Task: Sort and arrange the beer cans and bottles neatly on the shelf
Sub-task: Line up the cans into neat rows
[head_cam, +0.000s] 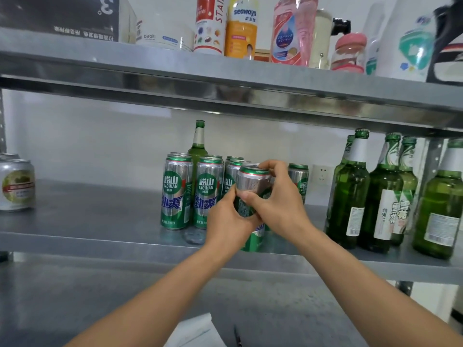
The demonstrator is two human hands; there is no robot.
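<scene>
Outstretched left hand (225, 220), right hand (278, 202), gripping can (251, 182)

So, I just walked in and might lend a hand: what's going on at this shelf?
A person is sorting beer on the middle shelf. Both hands grip one green can near the shelf's front edge: the left hand low on it, the right hand up by its rim. It is next to a cluster of matching cans. Green bottles stand grouped at the right, and one lone bottle stands behind the cans.
</scene>
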